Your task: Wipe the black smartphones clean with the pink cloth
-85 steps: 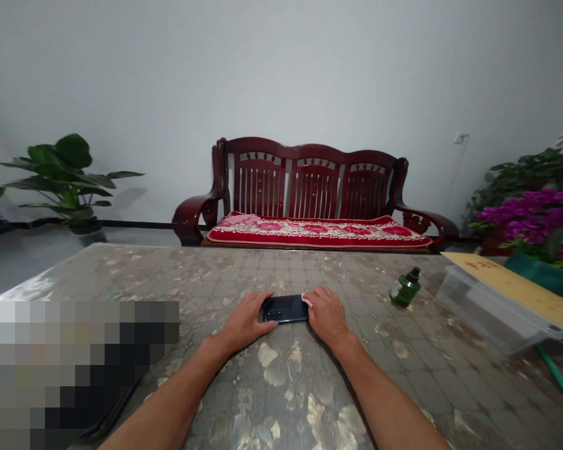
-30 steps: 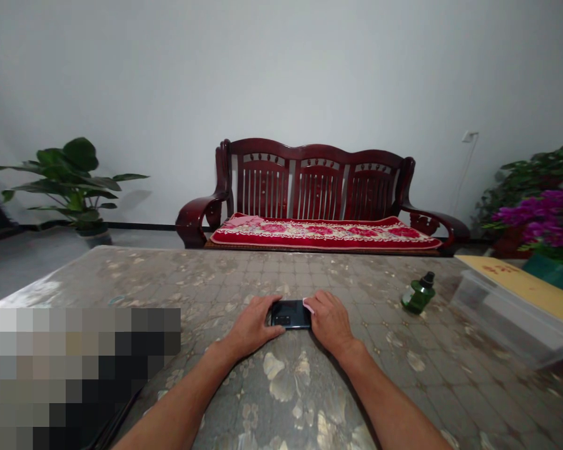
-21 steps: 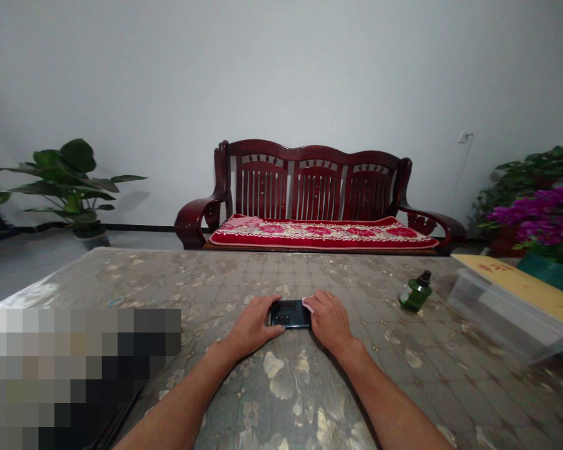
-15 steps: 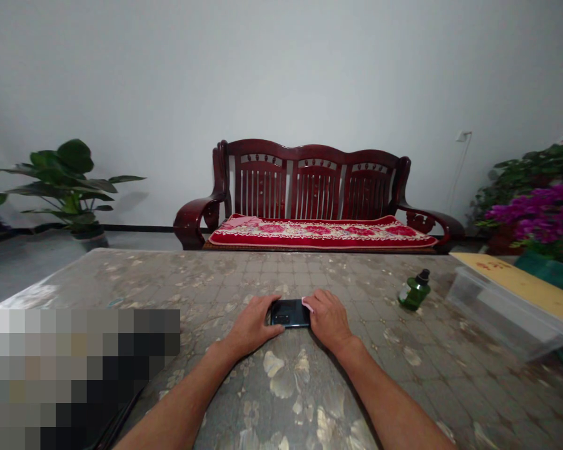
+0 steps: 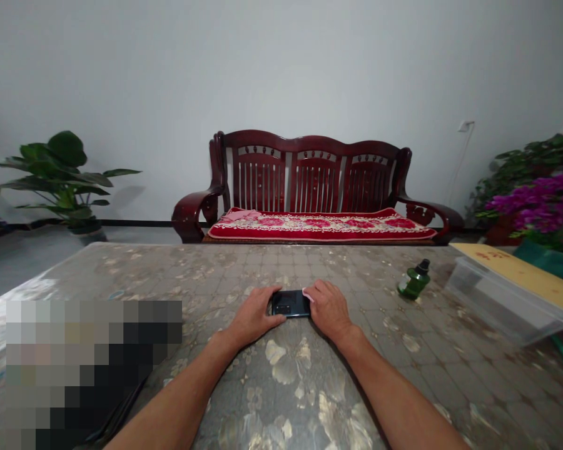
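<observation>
A dark smartphone (image 5: 291, 304) lies back side up on the patterned tablecloth (image 5: 281, 262), its camera block towards the left. My left hand (image 5: 254, 314) grips the phone's left end, thumb along the near edge and fingers at the far edge. At the other end, my right hand (image 5: 331, 310) is closed on a small pale pink cloth or wipe (image 5: 306, 292) against the phone's back. Most of that piece is hidden under the fingers, so its exact kind cannot be told.
To the right stand a green bottle (image 5: 413, 280) with a black top and a clear plastic box (image 5: 488, 300) with a yellow board (image 5: 520, 272) on it. A pixelated patch covers the lower left. Beyond the table is a wooden bench (image 5: 316, 150), with potted plants (image 5: 68, 181) either side.
The whole scene sits slightly higher in the picture, as the camera has tilted a little. Both hands keep their places on the phone, with hardly any visible shift.
</observation>
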`<state>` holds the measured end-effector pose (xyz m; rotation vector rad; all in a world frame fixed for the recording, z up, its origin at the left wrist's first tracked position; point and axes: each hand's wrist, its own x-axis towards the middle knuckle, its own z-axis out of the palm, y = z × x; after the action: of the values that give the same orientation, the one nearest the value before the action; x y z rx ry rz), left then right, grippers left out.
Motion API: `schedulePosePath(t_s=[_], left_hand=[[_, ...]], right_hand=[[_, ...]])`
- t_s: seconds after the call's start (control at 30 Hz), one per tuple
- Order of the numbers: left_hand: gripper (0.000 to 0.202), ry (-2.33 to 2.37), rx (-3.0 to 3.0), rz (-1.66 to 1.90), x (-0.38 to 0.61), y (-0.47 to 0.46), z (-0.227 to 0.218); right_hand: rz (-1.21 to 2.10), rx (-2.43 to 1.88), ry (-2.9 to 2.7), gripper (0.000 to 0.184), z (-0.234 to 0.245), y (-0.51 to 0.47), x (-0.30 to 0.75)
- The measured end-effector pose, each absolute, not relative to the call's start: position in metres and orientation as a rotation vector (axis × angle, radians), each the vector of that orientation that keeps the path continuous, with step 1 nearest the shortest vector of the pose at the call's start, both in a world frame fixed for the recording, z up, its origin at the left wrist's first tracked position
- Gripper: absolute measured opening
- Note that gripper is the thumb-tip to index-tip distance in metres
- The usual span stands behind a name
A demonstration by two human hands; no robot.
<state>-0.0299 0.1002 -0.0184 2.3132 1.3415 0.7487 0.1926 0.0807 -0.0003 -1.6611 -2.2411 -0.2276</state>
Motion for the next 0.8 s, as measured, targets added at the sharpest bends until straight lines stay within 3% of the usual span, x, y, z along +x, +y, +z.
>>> schedulePosePath(t_s=[0.8], left_hand=[[0.065,1.34,2.344,0.72,-0.0272,0.0978,-0.0112]], right_hand=[[-0.221,-1.684,-2.202,0.026,0.0009,0.0768,0.1908]])
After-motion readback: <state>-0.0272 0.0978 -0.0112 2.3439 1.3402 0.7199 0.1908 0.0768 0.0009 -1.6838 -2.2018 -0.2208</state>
